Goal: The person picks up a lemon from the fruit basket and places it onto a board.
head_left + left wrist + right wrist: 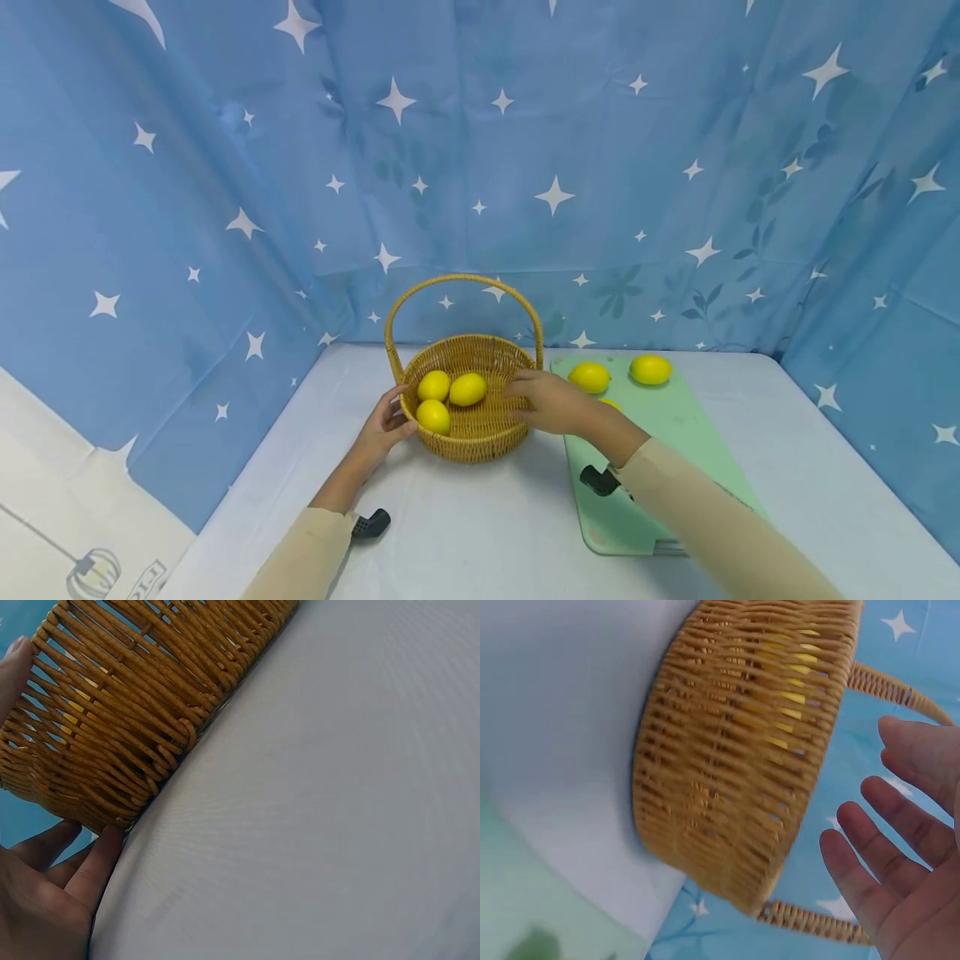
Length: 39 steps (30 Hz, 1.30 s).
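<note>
Blue star-print curtains [465, 154] around a white table [465, 533]
They hang in soft folds behind and along both sides, printed with white four-pointed stars [554, 197] and darker leaf sprigs [713, 294]. At lower left, an off-white section [60, 467] carries a drawn striped globe motif [93, 574] and lettering [146, 581]. Even light falls across the table.

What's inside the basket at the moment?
Three lemons lie in the basket, grouped toward its left side. The right grip covers part of its right wall in the head view, so anything behind it is hidden.
</note>
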{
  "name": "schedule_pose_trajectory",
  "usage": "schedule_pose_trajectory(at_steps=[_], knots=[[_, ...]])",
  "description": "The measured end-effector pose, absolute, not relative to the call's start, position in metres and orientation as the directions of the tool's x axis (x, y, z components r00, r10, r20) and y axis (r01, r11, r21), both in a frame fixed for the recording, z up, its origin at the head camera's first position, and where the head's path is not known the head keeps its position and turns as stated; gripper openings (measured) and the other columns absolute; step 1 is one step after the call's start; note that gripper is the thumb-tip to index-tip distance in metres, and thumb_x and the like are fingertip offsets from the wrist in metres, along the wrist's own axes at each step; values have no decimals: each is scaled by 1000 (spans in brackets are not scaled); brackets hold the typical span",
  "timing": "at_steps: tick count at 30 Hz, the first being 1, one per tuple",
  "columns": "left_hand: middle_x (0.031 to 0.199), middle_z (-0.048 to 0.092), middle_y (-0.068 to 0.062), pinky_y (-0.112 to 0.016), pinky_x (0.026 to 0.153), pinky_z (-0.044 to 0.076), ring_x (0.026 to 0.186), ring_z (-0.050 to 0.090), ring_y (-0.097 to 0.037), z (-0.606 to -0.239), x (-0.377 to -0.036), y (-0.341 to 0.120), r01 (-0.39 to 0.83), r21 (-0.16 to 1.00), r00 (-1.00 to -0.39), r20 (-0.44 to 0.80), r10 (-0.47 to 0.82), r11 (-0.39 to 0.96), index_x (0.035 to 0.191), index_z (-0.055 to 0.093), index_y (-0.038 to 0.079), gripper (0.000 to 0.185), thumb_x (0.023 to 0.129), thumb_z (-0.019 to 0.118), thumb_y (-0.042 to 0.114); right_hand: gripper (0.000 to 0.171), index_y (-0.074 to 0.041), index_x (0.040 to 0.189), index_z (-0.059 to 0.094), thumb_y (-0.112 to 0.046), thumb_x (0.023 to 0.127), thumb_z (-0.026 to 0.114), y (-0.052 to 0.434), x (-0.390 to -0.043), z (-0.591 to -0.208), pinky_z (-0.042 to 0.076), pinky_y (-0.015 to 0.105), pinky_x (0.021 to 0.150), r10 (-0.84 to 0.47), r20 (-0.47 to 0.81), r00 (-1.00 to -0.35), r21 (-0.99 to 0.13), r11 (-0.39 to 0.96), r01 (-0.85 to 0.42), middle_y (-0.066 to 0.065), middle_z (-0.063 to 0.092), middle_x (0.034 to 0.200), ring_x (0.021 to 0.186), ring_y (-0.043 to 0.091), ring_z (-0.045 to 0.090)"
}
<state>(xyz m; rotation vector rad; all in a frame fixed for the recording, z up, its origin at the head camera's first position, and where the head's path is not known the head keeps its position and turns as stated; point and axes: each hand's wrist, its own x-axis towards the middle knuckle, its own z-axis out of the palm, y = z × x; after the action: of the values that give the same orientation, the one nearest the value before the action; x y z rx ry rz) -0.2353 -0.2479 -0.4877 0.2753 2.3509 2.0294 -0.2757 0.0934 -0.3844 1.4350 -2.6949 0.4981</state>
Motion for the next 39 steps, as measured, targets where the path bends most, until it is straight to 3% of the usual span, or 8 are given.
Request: schedule_pose_trajectory(at_steps=[8, 18, 27, 34, 39], knots=[[153, 28, -23, -53, 104, 37, 133, 38, -42, -500, -239, -248, 156, 976, -984, 140, 107, 154, 151, 31, 25, 71, 93, 69, 19, 31, -13, 123, 66, -20, 93, 69, 69, -289, -398, 48, 34, 93, -799, 120, -589, -312, 533, -787, 0, 60, 119, 110, 17, 56], [152, 31, -23, -52, 102, 39, 132, 40, -41, -505, -238, -248, 168, 972, -983, 153, 96, 162, 151, 32, 25, 71, 92, 71, 20, 35, -10, 126, 65, -21, 93, 68, 48, -305, -415, 47, 36, 96, -789, 102, -605, -255, 567, -783, 2, 59, 123, 113, 19, 56], [152, 32, -20, -53, 104, 37, 133, 39, -39, -497, -239, -249, 148, 975, -986, 134, 96, 163, 150, 33, 31, 70, 91, 71, 24, 41, -12, 129, 63, -22, 90, 72, 35, -316, -422, 44, 37, 100, -736, 88, -671, -329, 614, -717, 4, 55, 132, 122, 22, 51], [154, 27, -22, -53, 106, 34, 135, 36, -41, -494, -241, -250, 130, 979, -988, 114, 106, 159, 151, 30, 28, 69, 94, 67, 16, 45, -12, 131, 61, -24, 90, 72, 23, -323, -421, 41, 40, 102, -725, 70, -685, -312, 637, -705, 8, 50, 137, 126, 26, 48], [154, 23, -26, -53, 105, 35, 135, 33, -44, -497, -242, -251, 113, 983, -986, 93, 139, 144, 154, 25, 18, 74, 94, 66, 11, 56, -15, 141, 52, -29, 90, 71, 20, -327, -427, 35, 45, 107, -699, 45, -714, -315, 668, -674, 12, 37, 150, 136, 31, 36]])
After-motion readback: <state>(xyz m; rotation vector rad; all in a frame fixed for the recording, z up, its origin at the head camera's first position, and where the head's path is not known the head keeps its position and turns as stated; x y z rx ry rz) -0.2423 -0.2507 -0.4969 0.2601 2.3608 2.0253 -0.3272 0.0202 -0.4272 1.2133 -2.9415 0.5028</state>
